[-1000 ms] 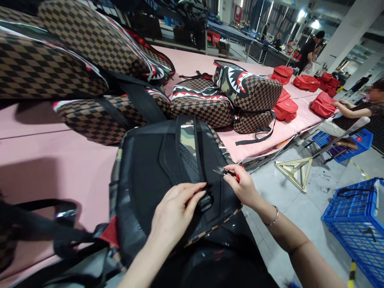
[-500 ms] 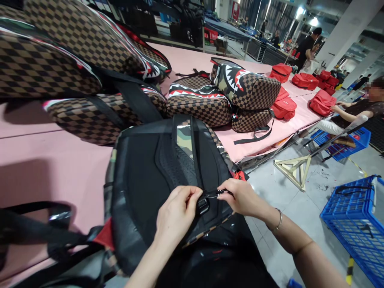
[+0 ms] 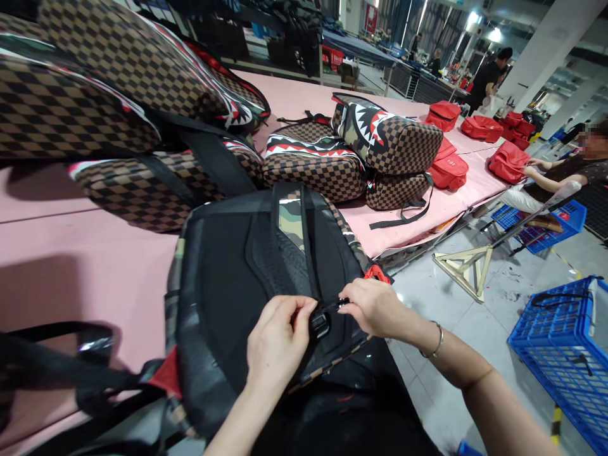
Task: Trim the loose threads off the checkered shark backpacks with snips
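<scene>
A black backpack (image 3: 223, 266) lies back panel up in front of me, its edges trimmed in checked and camouflage material. One shoulder strap (image 3: 292, 221) with a camouflage patch runs down its middle to a black buckle (image 3: 321, 324). My left hand (image 3: 280, 342) is closed in a pinch on a thin black strap (image 3: 327, 305) just above the buckle. Opposite it, my right hand (image 3: 373, 307) pinches the other end of this strap, its fingertips close to the left ones. Small pale spots show at the right fingertips; what they are is unclear.
Checked backpacks (image 3: 313, 171) are piled along the pink table (image 3: 137, 272), with red bags (image 3: 446, 164) farther along. A blue crate (image 3: 560, 354) and a metal stand's base (image 3: 463, 272) are on the floor to the right. A seated person (image 3: 570, 168) handles a red bag.
My right hand has shifted slightly left and up, closer to my left hand. The left hand has barely moved, and the backpack stays in place.
</scene>
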A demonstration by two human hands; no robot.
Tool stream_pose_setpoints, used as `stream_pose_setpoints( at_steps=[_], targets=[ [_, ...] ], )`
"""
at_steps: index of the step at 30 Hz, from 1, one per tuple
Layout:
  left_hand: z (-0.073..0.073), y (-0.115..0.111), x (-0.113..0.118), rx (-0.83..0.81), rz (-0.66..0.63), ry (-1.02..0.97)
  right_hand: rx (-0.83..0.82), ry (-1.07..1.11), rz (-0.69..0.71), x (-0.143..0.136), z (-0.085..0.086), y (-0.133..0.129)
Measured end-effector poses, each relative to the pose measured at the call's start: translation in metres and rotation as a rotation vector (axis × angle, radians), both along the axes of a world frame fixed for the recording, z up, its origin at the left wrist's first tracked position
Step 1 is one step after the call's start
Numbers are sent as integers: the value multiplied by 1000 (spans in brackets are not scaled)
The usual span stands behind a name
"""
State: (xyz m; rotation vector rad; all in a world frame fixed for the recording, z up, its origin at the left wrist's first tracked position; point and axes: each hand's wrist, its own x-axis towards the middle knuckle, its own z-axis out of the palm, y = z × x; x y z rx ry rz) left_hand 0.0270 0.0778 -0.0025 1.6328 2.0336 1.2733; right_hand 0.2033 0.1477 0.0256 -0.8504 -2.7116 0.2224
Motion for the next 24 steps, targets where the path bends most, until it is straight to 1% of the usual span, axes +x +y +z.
stream_pose_setpoints(
  at_steps=[4,7,9,12,13,14,15,17,19,22,24],
  targets=[
    [-3,1,0,40,-40,6,4,1,4,-3,-3,2],
    [-1,0,-2,64,-41,-40,-44,44,7,-6,-9,5],
    [3,-3,-5,71,-44,-121,-124,119,1,-6,-11,6],
    [11,-12,-14,96,-128,-378,-304,281,-64,-6,-11,6],
    [12,-16,-18,108,-137,-451,-377,327,-98,-5,-9,5],
    [12,-19,-22,109,-114,-496,-450,360,-131,-5,-8,4],
    [12,-22,-26,90,-63,-519,-518,380,-161,-6,-7,3],
    [8,-26,-33,-21,55,-496,-632,380,-201,-9,-5,1],
    [5,-28,-36,-177,95,-404,-707,333,-228,-14,-5,0],
    [5,-30,-32,-324,23,-157,-792,230,-240,-23,-8,0],
    [7,-29,-28,-357,-34,-26,-859,194,-241,-28,-9,0]
  ],
)
